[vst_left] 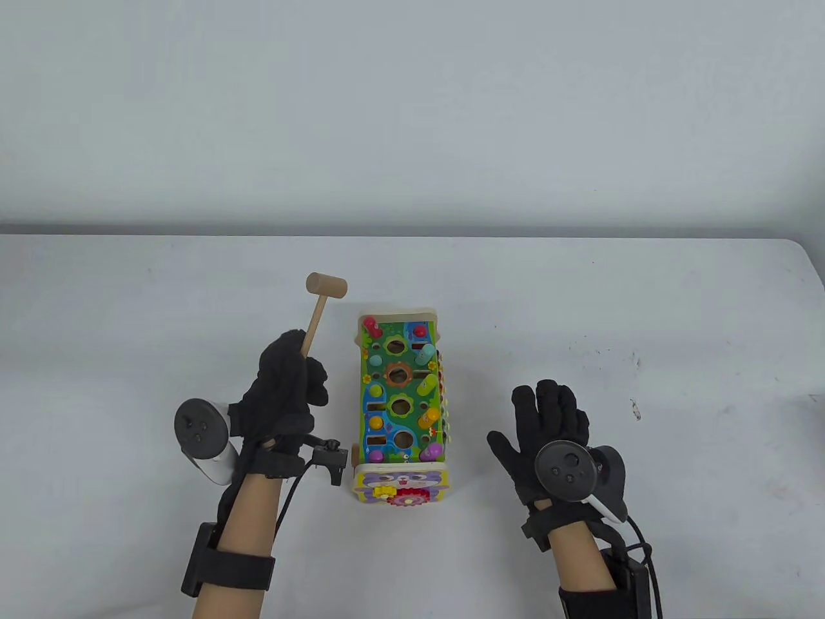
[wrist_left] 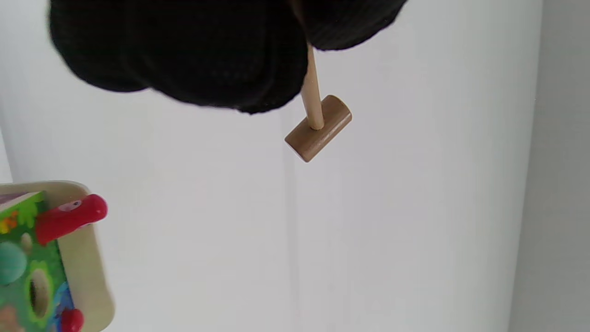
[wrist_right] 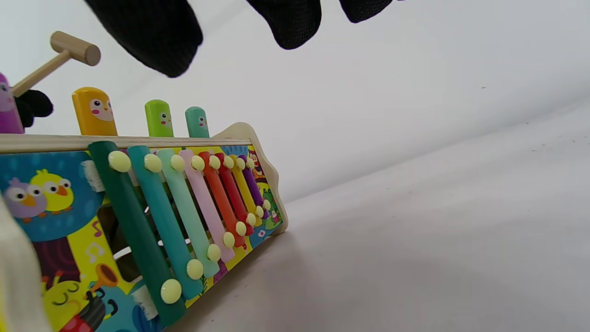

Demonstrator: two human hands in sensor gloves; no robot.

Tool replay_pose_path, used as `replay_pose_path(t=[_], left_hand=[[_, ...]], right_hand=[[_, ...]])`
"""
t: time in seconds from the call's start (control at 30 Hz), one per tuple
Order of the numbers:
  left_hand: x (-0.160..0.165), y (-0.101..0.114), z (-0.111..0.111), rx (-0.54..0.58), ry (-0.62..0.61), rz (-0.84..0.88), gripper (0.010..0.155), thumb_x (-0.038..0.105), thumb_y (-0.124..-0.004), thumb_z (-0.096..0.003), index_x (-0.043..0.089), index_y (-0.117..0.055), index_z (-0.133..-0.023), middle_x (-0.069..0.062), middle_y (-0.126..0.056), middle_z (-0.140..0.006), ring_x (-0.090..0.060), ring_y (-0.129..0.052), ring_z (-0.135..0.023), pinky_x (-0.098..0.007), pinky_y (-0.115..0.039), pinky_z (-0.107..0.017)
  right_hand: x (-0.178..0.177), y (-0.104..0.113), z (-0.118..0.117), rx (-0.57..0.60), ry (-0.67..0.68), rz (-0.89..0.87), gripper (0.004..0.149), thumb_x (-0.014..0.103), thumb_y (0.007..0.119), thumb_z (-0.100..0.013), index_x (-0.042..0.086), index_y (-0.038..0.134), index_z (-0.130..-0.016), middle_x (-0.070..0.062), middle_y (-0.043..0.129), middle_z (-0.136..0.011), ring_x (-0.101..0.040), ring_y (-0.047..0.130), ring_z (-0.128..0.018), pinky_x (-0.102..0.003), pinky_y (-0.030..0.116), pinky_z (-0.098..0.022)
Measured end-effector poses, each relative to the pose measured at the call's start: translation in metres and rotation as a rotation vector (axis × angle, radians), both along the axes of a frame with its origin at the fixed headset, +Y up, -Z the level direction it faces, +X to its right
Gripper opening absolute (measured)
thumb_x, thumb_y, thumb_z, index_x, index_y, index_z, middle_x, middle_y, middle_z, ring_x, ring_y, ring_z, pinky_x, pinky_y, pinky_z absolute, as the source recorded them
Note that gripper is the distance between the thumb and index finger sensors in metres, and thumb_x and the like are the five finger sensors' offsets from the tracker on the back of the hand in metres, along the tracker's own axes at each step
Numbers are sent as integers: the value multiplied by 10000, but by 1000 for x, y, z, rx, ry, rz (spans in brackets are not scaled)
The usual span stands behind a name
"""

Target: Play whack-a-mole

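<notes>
A colourful wooden whack-a-mole toy (vst_left: 401,403) stands in the middle of the white table. Pegs along its right side stand raised: teal (vst_left: 427,352), green (vst_left: 428,383), yellow (vst_left: 429,418) and purple (vst_left: 434,451). They also show in the right wrist view, the yellow peg (wrist_right: 94,112) among them. A red peg (wrist_left: 69,220) stands up at the far left corner. My left hand (vst_left: 287,380) grips the handle of a small wooden hammer (vst_left: 320,308), head raised up and left of the toy; the hammer head (wrist_left: 318,128) shows in the left wrist view. My right hand (vst_left: 551,425) rests flat and open on the table, right of the toy.
A xylophone (wrist_right: 193,207) with coloured bars runs along the toy's right side. Red and yellow gears (vst_left: 403,496) sit on the toy's near end. The table's back edge (vst_left: 412,236) meets a pale wall.
</notes>
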State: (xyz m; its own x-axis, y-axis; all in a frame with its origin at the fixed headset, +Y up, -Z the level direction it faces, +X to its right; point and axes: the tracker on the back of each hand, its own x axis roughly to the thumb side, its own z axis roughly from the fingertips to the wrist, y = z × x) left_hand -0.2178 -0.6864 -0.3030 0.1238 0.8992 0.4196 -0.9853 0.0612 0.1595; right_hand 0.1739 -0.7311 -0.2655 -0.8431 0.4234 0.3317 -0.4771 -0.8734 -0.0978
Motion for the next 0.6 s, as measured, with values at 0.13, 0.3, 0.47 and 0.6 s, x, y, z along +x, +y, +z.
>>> replay_pose_path(t=[0.13, 0.3, 0.47, 0.6], left_hand=[[7, -11, -14, -86, 46, -284, 543, 289, -620, -568, -26, -602, -1011, -163, -872, -623, -285, -922, -286, -573, -762, -457], [16, -19, -23, -276, 6, -654, 542, 295, -618, -564, -28, -616, -1001, -140, -881, -613, -254, -931, -274, -554, -782, -448], [7, -6, -11, -112, 44, -390, 542, 288, -622, -564, -29, -613, -1003, -150, -877, -616, -272, -927, -281, -566, -771, -453], [-2, 3, 6, -23, 36, -256, 548, 277, -618, -564, -28, -584, -1018, -172, -856, -656, -300, -925, -327, -584, -746, -481]], right_hand=[[-1, 0, 0, -3, 1, 9, 743, 464, 617, -607, -41, 402, -1108, -382, 241, -1104, -672, 233, -966, -802, 241, -559], [-2, -2, -1, -30, -3, 19, 742, 463, 614, -608, -44, 406, -1107, -383, 240, -1103, -675, 232, -963, -801, 241, -558], [-2, -1, -1, -24, -3, 11, 741, 462, 613, -608, -47, 408, -1106, -382, 240, -1103, -674, 231, -963, -801, 241, -558], [-3, -1, 0, -18, 1, 11, 743, 463, 613, -608, -46, 405, -1107, -381, 239, -1103, -677, 233, -962, -801, 240, -559]])
